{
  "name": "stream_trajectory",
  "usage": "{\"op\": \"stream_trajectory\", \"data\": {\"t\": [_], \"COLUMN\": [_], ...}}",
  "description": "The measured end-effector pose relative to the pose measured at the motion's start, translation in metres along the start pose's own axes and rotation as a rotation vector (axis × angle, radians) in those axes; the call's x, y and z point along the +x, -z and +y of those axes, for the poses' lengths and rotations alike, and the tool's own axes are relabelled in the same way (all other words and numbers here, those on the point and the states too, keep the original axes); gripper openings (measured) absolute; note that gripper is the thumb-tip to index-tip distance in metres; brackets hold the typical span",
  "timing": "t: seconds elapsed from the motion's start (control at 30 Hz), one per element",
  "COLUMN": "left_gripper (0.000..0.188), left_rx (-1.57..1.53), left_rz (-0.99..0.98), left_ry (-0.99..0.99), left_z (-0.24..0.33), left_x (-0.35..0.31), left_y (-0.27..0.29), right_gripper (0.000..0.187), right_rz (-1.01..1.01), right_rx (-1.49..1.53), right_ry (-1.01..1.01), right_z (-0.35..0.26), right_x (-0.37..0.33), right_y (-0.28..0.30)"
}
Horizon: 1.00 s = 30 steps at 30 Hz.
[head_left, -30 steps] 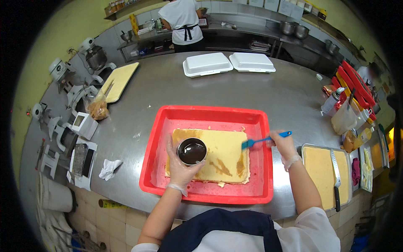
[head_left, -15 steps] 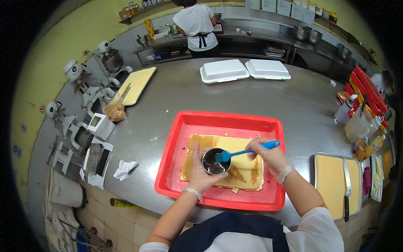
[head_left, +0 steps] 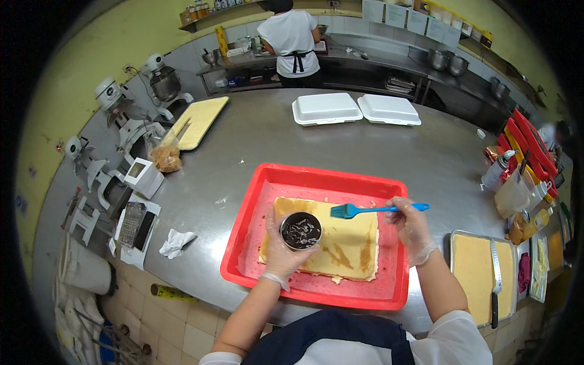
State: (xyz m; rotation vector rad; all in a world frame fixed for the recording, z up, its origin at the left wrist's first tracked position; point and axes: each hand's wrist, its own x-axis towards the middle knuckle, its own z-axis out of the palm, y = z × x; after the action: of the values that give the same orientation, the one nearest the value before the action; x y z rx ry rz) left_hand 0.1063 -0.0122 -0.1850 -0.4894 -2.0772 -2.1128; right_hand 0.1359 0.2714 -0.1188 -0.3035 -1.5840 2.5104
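Note:
My gloved left hand (head_left: 285,255) is wrapped round a small cup of dark liquid (head_left: 301,230), held over the left part of a pale sheet cake (head_left: 340,225). In my gloved right hand (head_left: 409,225) is a blue pastry brush (head_left: 365,210), gripped by its handle, its bristles pointing left above the cake. Brown streaks mark the cake's upper left and lower right. The cake lies on a paper lining inside a red rectangular tray (head_left: 243,207). The cup hides part of the cake's surface.
Right of the red tray sits another sheet cake (head_left: 471,280) with a serrated knife (head_left: 496,267) on it. Two white foam boxes (head_left: 327,109) stand toward the back. Bottles and a jug (head_left: 513,193) crowd the right edge. A co-worker (head_left: 291,42) stands at the far counter.
The brush has come out of the cup and moved right and slightly up with my right hand. The cup is now more level, its dark liquid facing up.

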Motion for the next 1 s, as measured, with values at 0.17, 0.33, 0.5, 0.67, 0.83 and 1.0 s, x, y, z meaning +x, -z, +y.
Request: {"op": "stream_trajectory", "data": {"t": [0.17,0.33,0.5,0.67,0.83,1.0], "left_gripper": [0.131,0.13,0.129,0.129,0.129,0.13], "left_rx": [0.069,0.087,0.135,0.06,0.154,0.155], "left_rz": [0.097,0.171,0.211,0.205,0.199,0.195], "left_ry": [-0.014,-0.004,-0.037,-0.022,-0.038,-0.044], "left_z": [0.009,0.013,0.011,0.01,0.011,0.012], "left_x": [0.003,0.004,0.005,0.007,0.006,0.001], "left_y": [0.002,0.003,0.005,0.007,0.009,0.009], "right_gripper": [0.019,0.019,0.018,0.017,0.018,0.017], "right_rz": [0.03,0.094,0.016,0.026,-0.112,-0.033], "right_rx": [-0.282,-0.389,-0.4,-0.38,-0.505,-0.476], "right_ry": [0.172,0.196,0.127,0.032,-0.3,-0.122], "right_z": [-0.034,-0.043,-0.032,0.005,0.035,0.041], "right_x": [-0.006,-0.003,0.016,0.047,0.07,0.074], "right_y": [-0.007,-0.032,-0.043,-0.045,-0.043,-0.044]}}
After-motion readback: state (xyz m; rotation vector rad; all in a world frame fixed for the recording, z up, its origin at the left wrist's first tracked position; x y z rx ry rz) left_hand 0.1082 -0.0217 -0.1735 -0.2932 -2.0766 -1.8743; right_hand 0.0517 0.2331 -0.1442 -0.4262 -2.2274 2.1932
